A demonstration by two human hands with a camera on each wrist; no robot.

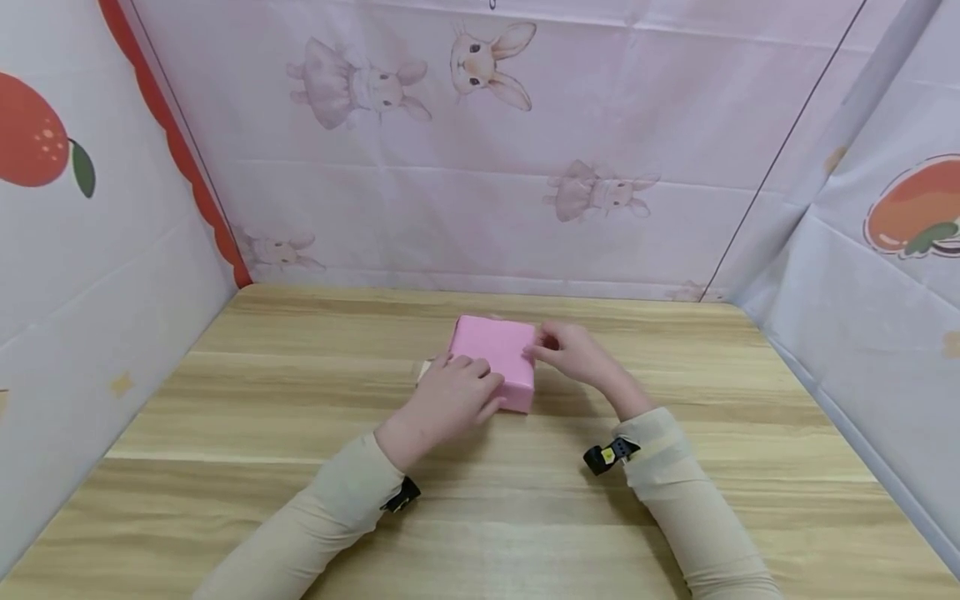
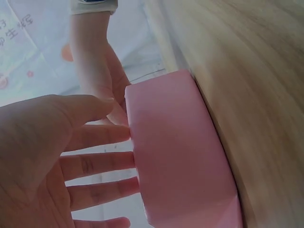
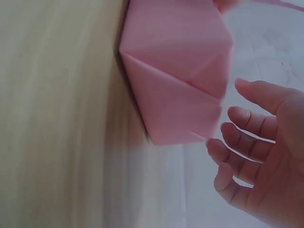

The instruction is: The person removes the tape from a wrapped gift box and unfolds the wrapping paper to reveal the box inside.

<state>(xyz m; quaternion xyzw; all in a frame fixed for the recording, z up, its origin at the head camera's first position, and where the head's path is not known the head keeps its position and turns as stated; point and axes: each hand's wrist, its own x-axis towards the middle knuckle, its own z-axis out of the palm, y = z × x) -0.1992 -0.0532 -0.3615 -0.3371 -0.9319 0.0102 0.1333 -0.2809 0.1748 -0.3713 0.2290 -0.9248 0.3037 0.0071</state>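
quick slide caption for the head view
Left hand on a pink box, right hand at the box's side, wooden table beneath.

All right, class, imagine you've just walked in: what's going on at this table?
A person is handling a pink box with two bare hands; it sits on a wooden table. The left hand rests its fingertips on the box's near left part. The right hand is at its right edge, fingers loosely bent, not gripping it. Folded creases show on one end. Something pale peeks out by the left hand, too hidden to identify.
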